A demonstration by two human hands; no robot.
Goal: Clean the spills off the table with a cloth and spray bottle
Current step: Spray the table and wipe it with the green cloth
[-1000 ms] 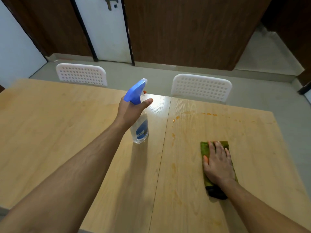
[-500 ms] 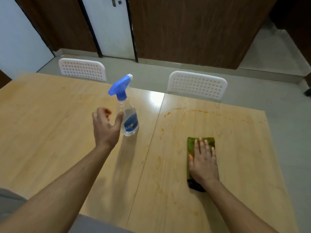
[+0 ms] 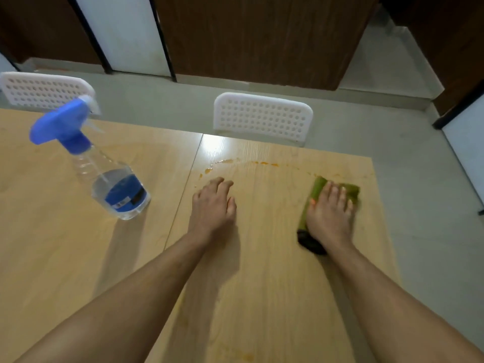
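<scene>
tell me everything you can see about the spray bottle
The spray bottle is clear plastic with a blue trigger head, a ribbed neck and a blue label low on its body. Clear liquid fills only its lower part. It stands on its base on the left side of the wooden table, appearing tilted in this wide view. Nothing touches it but the table; the left hand lies apart to its right.

spray bottle [image 3: 115, 189] blue label, print too blurred to read

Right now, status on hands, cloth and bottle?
Left hand empty, resting on table. Right hand flat on green cloth. Spray bottle standing free. Orange spills ahead.
</scene>
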